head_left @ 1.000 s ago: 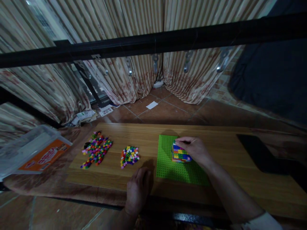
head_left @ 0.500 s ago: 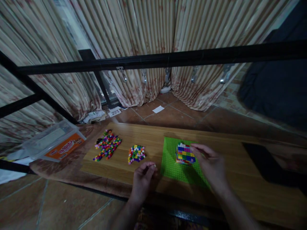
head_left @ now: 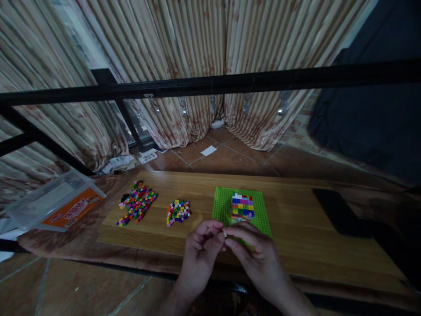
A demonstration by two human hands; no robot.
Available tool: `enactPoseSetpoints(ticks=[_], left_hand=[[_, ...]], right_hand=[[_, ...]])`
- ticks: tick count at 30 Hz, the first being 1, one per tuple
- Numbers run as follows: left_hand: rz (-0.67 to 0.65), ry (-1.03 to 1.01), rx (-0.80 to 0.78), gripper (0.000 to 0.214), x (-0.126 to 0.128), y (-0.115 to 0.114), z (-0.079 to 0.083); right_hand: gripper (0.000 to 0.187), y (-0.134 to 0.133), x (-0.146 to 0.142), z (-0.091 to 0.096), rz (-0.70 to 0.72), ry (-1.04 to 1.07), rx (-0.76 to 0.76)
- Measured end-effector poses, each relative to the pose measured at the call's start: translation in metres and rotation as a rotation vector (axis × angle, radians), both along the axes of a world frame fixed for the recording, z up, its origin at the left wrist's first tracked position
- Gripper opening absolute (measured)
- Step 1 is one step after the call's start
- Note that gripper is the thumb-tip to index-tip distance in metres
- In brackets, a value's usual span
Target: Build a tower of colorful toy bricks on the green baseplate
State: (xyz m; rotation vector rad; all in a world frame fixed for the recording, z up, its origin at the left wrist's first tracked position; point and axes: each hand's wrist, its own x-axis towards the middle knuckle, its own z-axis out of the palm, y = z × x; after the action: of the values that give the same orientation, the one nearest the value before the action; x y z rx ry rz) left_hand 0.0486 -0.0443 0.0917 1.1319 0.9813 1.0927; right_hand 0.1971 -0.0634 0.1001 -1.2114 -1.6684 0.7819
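My left hand (head_left: 199, 259) pinches a small white toy brick (head_left: 225, 235) between thumb and fingertips. From the other side, the thumb and index finger of my right hand (head_left: 259, 256) close on the same brick. Both hands meet over the table's front part, just before the green baseplate (head_left: 263, 213). On that plate stands a block built of many coloured bricks (head_left: 242, 205), with blue, yellow, purple, red and white on top. My right hand covers the plate's near edge.
Left of the plate lies a small pile of loose bricks (head_left: 178, 212), with a larger pile (head_left: 138, 202) farther left. A clear plastic box (head_left: 59, 199) with an orange label sits past the wooden table's (head_left: 197, 180) left end. A dark flat object (head_left: 342, 213) lies at right.
My right hand has left the brick block and come left to meet my left hand at the small white brick. The camera view has shifted, moving the scene slightly left.
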Motion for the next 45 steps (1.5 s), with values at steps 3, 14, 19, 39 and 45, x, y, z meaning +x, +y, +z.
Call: enactPoseSetpoints(ticks=[3,14,19,39,45], left_hand=[[-0.05,0.152,0.092,0.024,-0.002,-0.003,0.001],[-0.162,0.32,0.08,0.027,0.005,0.002,-0.008],[-0.103,0.325,0.136,0.023,0.008,0.015,-0.017],[0.112,0.522,0.1,0.018,-0.03,0.018,-0.061],[0.381,0.836,0.178,0.016,-0.086,0.014,-0.069]], right_hand=[[0.013,-0.004,0.004,0.003,0.011,-0.09,-0.014],[0.014,-0.003,0.021,-0.006,0.076,-0.264,-0.042],[0.012,0.017,0.041,-0.021,-0.124,-0.095,-0.016],[0.013,0.025,0.007,-0.042,-0.214,-0.243,0.178],[0.016,0.039,-0.065,-0.078,-0.086,-0.354,0.118]])
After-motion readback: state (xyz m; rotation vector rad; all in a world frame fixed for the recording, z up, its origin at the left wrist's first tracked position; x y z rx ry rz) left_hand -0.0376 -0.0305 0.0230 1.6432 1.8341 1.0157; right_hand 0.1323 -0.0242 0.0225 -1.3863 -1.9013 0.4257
